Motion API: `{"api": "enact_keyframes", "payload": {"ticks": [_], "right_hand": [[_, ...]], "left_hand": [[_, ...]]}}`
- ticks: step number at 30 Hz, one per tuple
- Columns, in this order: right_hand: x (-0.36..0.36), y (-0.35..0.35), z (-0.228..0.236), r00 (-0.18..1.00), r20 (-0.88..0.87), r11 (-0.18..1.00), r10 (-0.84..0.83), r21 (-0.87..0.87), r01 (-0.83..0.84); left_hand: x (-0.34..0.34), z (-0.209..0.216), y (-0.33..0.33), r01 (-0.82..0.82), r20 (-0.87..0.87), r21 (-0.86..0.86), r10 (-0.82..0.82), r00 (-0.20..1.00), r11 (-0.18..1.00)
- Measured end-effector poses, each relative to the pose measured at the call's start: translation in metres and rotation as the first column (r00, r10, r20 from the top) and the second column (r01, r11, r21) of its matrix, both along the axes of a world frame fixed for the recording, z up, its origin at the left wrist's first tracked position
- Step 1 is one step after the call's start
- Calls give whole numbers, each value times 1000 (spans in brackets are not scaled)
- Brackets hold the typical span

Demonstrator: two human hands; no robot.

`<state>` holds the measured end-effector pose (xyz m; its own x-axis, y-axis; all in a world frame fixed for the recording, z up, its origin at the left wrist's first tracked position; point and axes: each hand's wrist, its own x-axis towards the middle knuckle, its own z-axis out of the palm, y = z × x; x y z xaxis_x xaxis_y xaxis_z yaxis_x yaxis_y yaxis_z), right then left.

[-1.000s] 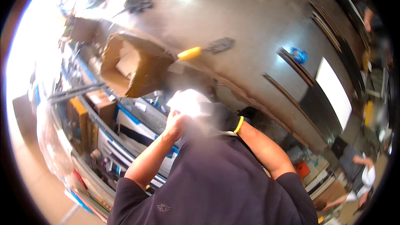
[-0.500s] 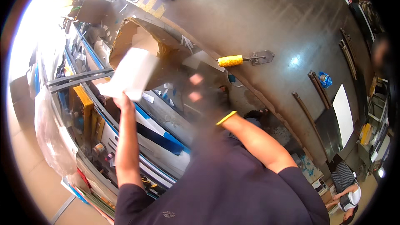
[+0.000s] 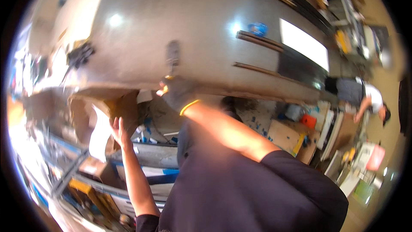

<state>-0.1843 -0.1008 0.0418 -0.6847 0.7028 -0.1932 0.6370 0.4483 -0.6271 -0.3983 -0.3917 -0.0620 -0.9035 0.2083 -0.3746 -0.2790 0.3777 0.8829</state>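
The bare left hand (image 3: 121,134) is pointing upward, holding its fingers (image 3: 121,123) apart, and the bare left forearm (image 3: 136,176) is leaning left. The dark-gloved right hand (image 3: 175,93) is gripping in a curl, while the bare right forearm (image 3: 231,131), yellow-banded at the wrist (image 3: 190,107), is slanting up leftward.

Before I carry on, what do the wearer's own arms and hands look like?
A dark, short-sleeved fabric shirt covers the upper arms. The right hand seems to wear a dark grey glove that leaves fingertip skin showing, though blurred; a thin, bright yellow band circles that wrist. The left hand is ungloved, with no band visible.
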Motion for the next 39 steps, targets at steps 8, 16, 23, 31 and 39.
{"api": "enact_keyframes", "payload": {"ticks": [8,16,23,31,39], "right_hand": [[178,11,50,880,-290,818,-376,-550,168],[457,23,44,537,-128,525,-834,-484,700],[645,87,-8,362,6,362,-932,6,932],[660,109,-53,373,60,373,-926,-12,928],[478,116,7,787,160,729,-596,-304,614]], "left_hand": [[85,28,108,428,-207,-15,-421,883,904],[242,69,300,857,-419,-291,-862,285,425],[325,65,397,770,-523,-613,-822,-226,178],[337,60,411,732,-501,-659,-827,-256,173],[345,63,418,730,-522,-656,-814,-257,190]]}}
